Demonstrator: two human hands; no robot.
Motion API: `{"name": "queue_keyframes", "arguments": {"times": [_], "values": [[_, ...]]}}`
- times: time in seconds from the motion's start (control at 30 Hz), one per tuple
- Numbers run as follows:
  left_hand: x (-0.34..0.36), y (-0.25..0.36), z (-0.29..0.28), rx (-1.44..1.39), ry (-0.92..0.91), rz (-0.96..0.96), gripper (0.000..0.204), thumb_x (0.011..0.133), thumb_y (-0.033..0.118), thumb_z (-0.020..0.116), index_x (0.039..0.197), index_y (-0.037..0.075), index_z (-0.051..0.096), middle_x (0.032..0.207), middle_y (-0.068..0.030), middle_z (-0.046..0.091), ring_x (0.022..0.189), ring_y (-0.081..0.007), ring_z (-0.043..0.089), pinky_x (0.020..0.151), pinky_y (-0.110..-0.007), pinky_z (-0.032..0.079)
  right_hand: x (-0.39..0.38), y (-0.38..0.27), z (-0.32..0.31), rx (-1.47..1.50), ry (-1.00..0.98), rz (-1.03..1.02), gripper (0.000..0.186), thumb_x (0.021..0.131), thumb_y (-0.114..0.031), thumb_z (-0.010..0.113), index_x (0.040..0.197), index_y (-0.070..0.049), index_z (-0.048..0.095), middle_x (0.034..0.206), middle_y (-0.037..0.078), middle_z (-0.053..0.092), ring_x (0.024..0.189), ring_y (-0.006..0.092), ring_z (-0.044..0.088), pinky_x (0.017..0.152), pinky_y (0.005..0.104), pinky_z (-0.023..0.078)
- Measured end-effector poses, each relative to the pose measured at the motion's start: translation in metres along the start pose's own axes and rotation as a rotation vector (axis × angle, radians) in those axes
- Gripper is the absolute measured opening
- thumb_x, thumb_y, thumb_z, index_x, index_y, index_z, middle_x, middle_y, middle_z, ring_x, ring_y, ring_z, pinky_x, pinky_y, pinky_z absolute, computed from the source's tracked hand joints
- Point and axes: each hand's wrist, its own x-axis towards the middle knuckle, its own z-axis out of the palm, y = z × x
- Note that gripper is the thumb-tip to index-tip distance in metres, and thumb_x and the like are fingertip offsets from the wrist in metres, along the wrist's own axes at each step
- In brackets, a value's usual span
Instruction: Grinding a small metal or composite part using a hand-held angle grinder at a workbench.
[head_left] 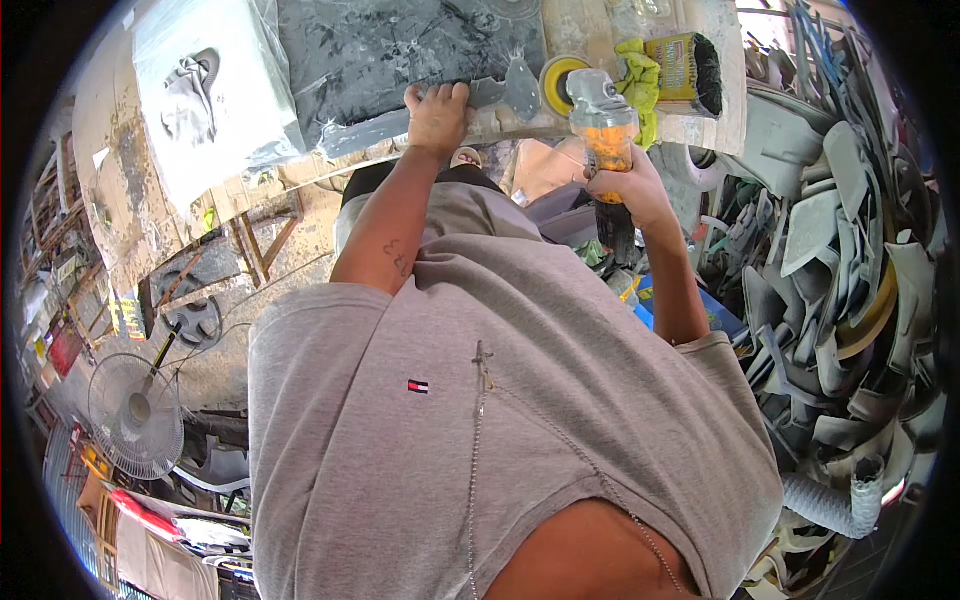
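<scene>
My left hand [436, 118] has its fingers curled over a long grey strip [355, 130] at the near edge of a dark, dust-smeared sheet [390, 45] on the worktable. My right hand [625, 190] grips a yellow-and-black power tool [605, 140], its pale, dusty head pointing up the picture. Just past that head lie a round yellow pad [558, 85] and a crumpled lime-green cloth [632, 65]. A small grey teardrop-shaped piece [522, 88] lies between my left hand and the pad.
A plastic-covered white item [215, 40] and an open tin [680, 75] are on the table [115, 200]. A fan [135, 410] stands at left. Stacked grey panels [810, 230] crowd the right, above a flexible duct [840, 510]. Clutter fills the space under the table.
</scene>
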Motion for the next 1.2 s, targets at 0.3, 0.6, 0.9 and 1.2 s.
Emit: {"name": "queue_keyframes", "arguments": {"times": [0.3, 0.6, 0.9, 1.2], "values": [[-0.001, -0.001, 0.002, 0.021, 0.034, 0.016, 0.024, 0.086, 0.028, 0.067, 0.103, 0.015, 0.054, 0.097, -0.0029, 0.064, 0.101, -0.0231, 0.062, 0.100, -0.058, 0.032, 0.000, -0.001, -0.001, 0.015, -0.003, 0.030, 0.040, 0.066, 0.002, 0.071, 0.104, 0.000, 0.061, 0.088, 0.004, 0.064, 0.078, 0.0141, 0.062, 0.072, 0.0271, 0.049], [-0.002, -0.003, 0.006, -0.026, 0.061, 0.023, 0.026, 0.085, 0.026, 0.067, 0.103, 0.014, 0.053, 0.096, -0.0029, 0.064, 0.099, -0.0248, 0.062, 0.096, -0.059, 0.033, 0.000, -0.003, -0.004, 0.031, -0.070, 0.031, 0.037, 0.066, 0.002, 0.070, 0.102, -0.001, 0.061, 0.087, 0.004, 0.064, 0.077, 0.0141, 0.062, 0.071, 0.0279, 0.049], [-0.001, -0.001, 0.005, -0.015, 0.032, 0.018, 0.026, 0.085, 0.025, 0.067, 0.103, 0.014, 0.053, 0.097, -0.0034, 0.064, 0.099, -0.0248, 0.062, 0.097, -0.059, 0.033, 0.001, -0.004, -0.003, 0.044, -0.072, 0.056, 0.039, 0.066, 0.002, 0.071, 0.104, 0.000, 0.061, 0.087, 0.005, 0.064, 0.076, 0.0149, 0.062, 0.070, 0.0285, 0.050], [-0.004, -0.001, 0.006, -0.016, 0.093, 0.030, 0.020, 0.085, 0.025, 0.066, 0.099, 0.015, 0.054, 0.092, -0.0028, 0.062, 0.096, -0.0242, 0.062, 0.097, -0.057, 0.033, -0.004, -0.010, 0.001, 0.013, -0.060, 0.074, 0.039, 0.066, 0.004, 0.070, 0.104, 0.000, 0.062, 0.087, 0.004, 0.064, 0.076, 0.0150, 0.063, 0.070, 0.0285, 0.050]]}}
